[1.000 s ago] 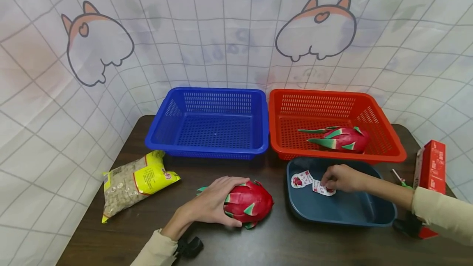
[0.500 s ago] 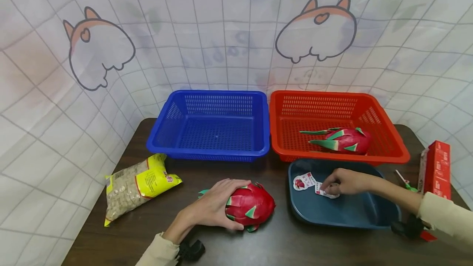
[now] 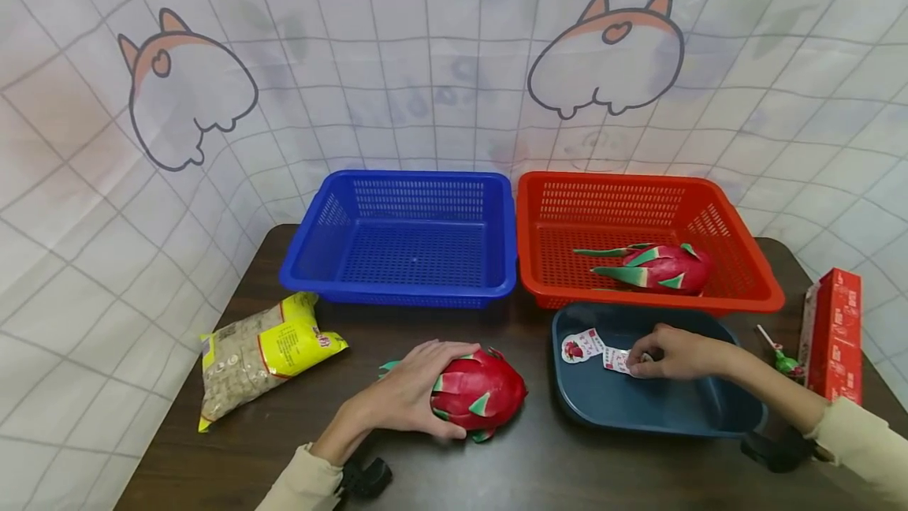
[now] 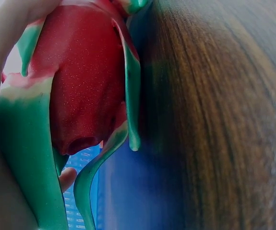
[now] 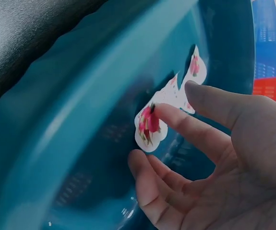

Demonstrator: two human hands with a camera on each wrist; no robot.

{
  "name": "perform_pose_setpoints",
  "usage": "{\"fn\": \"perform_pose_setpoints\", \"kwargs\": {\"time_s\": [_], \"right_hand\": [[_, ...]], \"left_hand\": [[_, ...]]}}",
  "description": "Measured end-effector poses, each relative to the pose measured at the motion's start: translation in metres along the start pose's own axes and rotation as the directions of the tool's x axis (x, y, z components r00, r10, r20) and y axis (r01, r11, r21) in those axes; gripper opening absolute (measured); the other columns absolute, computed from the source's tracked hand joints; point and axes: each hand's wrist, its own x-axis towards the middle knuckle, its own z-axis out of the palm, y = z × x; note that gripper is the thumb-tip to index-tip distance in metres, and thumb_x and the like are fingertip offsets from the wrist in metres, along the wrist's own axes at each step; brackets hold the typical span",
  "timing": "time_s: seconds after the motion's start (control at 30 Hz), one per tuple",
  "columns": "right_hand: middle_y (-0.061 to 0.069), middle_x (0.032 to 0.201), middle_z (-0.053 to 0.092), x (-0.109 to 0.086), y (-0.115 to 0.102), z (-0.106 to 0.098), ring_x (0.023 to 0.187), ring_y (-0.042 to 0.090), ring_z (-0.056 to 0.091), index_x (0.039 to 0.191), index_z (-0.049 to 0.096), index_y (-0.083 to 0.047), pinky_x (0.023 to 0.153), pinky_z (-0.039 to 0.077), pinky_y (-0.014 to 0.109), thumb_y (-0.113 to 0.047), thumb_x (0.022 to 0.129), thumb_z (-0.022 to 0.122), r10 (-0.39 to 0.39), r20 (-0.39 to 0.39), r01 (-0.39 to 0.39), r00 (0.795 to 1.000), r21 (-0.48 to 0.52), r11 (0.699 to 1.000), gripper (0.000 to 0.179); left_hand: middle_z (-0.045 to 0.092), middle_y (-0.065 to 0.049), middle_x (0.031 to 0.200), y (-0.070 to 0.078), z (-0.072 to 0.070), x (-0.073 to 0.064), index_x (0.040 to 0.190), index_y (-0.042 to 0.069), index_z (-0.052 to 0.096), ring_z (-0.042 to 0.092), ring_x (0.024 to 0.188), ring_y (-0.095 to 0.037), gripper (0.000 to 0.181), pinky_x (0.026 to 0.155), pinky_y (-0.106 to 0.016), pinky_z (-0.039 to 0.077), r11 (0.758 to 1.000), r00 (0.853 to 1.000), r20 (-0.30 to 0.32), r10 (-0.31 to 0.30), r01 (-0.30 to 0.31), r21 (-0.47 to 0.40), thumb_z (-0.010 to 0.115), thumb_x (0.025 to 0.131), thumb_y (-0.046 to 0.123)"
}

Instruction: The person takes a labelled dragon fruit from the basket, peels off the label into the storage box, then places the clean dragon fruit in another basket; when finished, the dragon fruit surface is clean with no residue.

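My left hand (image 3: 407, 393) grips a red dragon fruit (image 3: 482, 397) with green scales on the dark table, thumb and fingers spread round its leafy end. In the left wrist view, the dragon fruit (image 4: 85, 72) lies close beside the wood surface. Inside a dark blue-green tub (image 3: 631, 408), my right hand (image 3: 677, 353) reaches down to a white sticker (image 3: 615, 359) printed with dragon fruit. Up close in the right wrist view, the index fingertip touches that sticker (image 5: 144, 136), while the thumb stands apart from it. A second sticker (image 3: 582, 346) lies to its left, against or overlapping it.
Behind stand a blue basket (image 3: 414, 290) and a red basket (image 3: 649, 300), the red one with another dragon fruit (image 3: 670, 266) in it. A yellow-and-clear bag (image 3: 266, 353) lies at left. A red box (image 3: 833, 337) and a green lollipop (image 3: 786, 361) are at right.
My right hand has shifted slightly right along the sticker, and its forearm has dropped lower, showing more of the lollipop and red box. The left hand stays on the dragon fruit.
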Motion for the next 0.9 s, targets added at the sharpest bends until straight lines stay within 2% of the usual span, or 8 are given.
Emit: {"fn": "perform_pose_setpoints", "kwargs": {"time_s": [0.37, 0.5, 0.57, 0.67, 0.73, 0.77, 0.83, 0.9], "right_hand": [[-0.009, 0.077, 0.061, -0.018, 0.007, 0.001, 0.067, 0.002, 0.046, 0.105, 0.071, -0.006, 0.057, 0.038, 0.018, -0.026, 0.091, 0.065, 0.135, -0.020, -0.135, 0.991, -0.007, 0.991, 0.025], [-0.001, 0.094, 0.068, -0.028, 0.006, -0.005, 0.079, 0.006, 0.054, 0.115, 0.068, -0.004, 0.067, 0.050, 0.022, -0.029, 0.093, 0.063, 0.178, 0.003, -0.178, 0.984, 0.031, 0.984, 0.034], [0.008, 0.108, 0.069, -0.038, 0.004, -0.012, 0.088, 0.009, 0.059, 0.121, 0.065, -0.002, 0.073, 0.055, 0.027, -0.029, 0.094, 0.062, 0.165, -0.038, -0.161, 0.986, 0.085, 0.983, 0.039], [0.010, 0.120, 0.066, -0.057, -0.001, -0.025, 0.094, 0.011, 0.064, 0.129, 0.059, -0.003, 0.077, 0.059, 0.030, -0.025, 0.096, 0.059, 0.124, -0.200, -0.090, 0.972, 0.171, 0.981, 0.039], [-0.002, 0.119, 0.067, -0.071, -0.002, -0.030, 0.092, 0.006, 0.065, 0.131, 0.057, -0.005, 0.074, 0.058, 0.025, -0.020, 0.096, 0.059, 0.109, -0.362, -0.043, 0.926, 0.186, 0.982, 0.038], [-0.008, 0.118, 0.066, -0.077, -0.002, -0.032, 0.092, 0.003, 0.064, 0.132, 0.056, -0.006, 0.073, 0.058, 0.022, -0.016, 0.096, 0.059, 0.112, -0.444, -0.028, 0.889, 0.190, 0.981, 0.037], [-0.019, 0.115, 0.062, -0.087, 0.001, -0.034, 0.093, -0.004, 0.064, 0.135, 0.053, -0.007, 0.073, 0.056, 0.015, -0.010, 0.095, 0.059, 0.119, -0.603, 0.004, 0.789, 0.199, 0.980, 0.040], [-0.026, 0.116, 0.058, -0.094, 0.008, -0.035, 0.097, -0.009, 0.060, 0.139, 0.049, -0.007, 0.074, 0.051, 0.007, -0.004, 0.094, 0.058, 0.119, -0.736, 0.026, 0.666, 0.182, 0.983, 0.046]], "left_hand": [[0.044, 0.011, 0.144, 0.000, 0.002, 0.001, 0.146, 0.034, 0.028, 0.042, 0.133, -0.010, 0.097, 0.115, -0.055, 0.030, 1.000, 1.000, -0.004, 0.005, -0.005, 0.003, 0.081, 0.067, 0.052], [0.044, 0.011, 0.144, 0.000, 0.003, 0.000, 0.146, 0.032, 0.029, 0.042, 0.132, -0.011, 0.097, 0.115, -0.055, 0.030, 1.000, 1.000, -0.005, 0.007, -0.007, 0.004, 0.082, 0.067, 0.051], [0.044, 0.010, 0.145, 0.000, 0.003, 0.000, 0.147, 0.030, 0.029, 0.042, 0.133, -0.011, 0.097, 0.116, -0.055, 0.030, 1.000, 1.000, -0.006, 0.014, -0.014, 0.011, 0.082, 0.068, 0.050], [0.044, 0.010, 0.144, 0.000, 0.003, 0.000, 0.147, 0.031, 0.030, 0.042, 0.133, -0.011, 0.097, 0.116, -0.055, 0.029, 1.000, 1.000, -0.011, 0.010, -0.010, 0.011, 0.082, 0.067, 0.051], [0.044, 0.010, 0.145, 0.000, 0.002, 0.000, 0.147, 0.032, 0.029, 0.042, 0.133, -0.011, 0.098, 0.116, -0.055, 0.029, 1.000, 1.000, -0.010, 0.004, -0.004, 0.013, 0.081, 0.067, 0.053], [0.044, 0.010, 0.144, -0.001, 0.002, 0.000, 0.147, 0.032, 0.028, 0.042, 0.133, -0.011, 0.097, 0.116, -0.056, 0.029, 1.000, 1.000, -0.010, 0.004, -0.004, 0.016, 0.080, 0.068, 0.054], [0.044, 0.010, 0.144, -0.001, 0.001, 0.000, 0.147, 0.033, 0.028, 0.042, 0.133, -0.011, 0.097, 0.116, -0.055, 0.029, 1.000, 1.000, -0.008, -0.003, 0.003, 0.014, 0.080, 0.068, 0.055], [0.044, 0.011, 0.145, -0.001, 0.001, 0.000, 0.147, 0.033, 0.028, 0.042, 0.134, -0.010, 0.097, 0.117, -0.054, 0.027, 1.000, 1.000, -0.002, -0.010, 0.010, 0.014, 0.080, 0.068, 0.055]]}}
